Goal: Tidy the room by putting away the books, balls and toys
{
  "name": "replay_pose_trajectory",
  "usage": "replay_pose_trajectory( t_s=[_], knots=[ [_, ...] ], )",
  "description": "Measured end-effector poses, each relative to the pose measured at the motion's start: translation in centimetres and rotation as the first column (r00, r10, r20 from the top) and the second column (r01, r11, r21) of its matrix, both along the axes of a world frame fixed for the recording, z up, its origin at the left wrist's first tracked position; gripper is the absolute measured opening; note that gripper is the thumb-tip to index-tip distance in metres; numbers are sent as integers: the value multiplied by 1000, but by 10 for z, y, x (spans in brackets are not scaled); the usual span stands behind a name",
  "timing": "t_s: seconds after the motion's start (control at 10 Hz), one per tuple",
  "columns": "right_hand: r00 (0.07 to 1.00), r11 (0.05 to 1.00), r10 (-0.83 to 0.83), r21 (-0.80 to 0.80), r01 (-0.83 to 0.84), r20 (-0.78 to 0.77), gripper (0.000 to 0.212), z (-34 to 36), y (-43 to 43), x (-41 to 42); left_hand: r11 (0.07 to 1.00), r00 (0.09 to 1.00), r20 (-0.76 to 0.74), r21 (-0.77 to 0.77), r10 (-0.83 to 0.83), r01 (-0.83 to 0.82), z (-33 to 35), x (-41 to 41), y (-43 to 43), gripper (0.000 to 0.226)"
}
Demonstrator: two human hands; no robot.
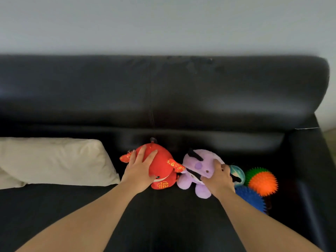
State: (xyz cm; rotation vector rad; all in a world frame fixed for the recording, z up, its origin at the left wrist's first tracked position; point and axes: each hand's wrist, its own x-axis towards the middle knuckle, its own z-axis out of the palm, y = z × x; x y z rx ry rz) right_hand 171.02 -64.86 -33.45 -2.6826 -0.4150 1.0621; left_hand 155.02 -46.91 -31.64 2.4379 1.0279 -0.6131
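Note:
A red plush toy (162, 166) with gold markings sits on the black sofa seat (163, 224) against the backrest. My left hand (139, 170) lies over its left side, fingers spread and curved around it. Right beside it sits a purple plush toy (195, 166); my right hand (219, 180) grips its right side, fingers curled into the fabric. Further right lie a teal patterned ball (237, 172), an orange spiky ball (262, 180) with a green spiky ball (254, 170) behind it, and a blue spiky ball (251, 198), partly hidden by my right forearm.
A cream pillow (52, 160) lies on the seat at the left. The sofa's black backrest (163, 91) stands close behind the toys, and its right armrest (309, 179) borders the balls. A pale wall rises above.

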Motion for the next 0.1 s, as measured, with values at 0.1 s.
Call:
replay_pose_trajectory(
  t_s=[0.1],
  knots=[
    [1000, 1000, -20, 22, 21, -15, 73, 11, -13, -14, 1000, 1000, 21, 28, -4, 3, 13, -7, -10, 79]
  ],
)
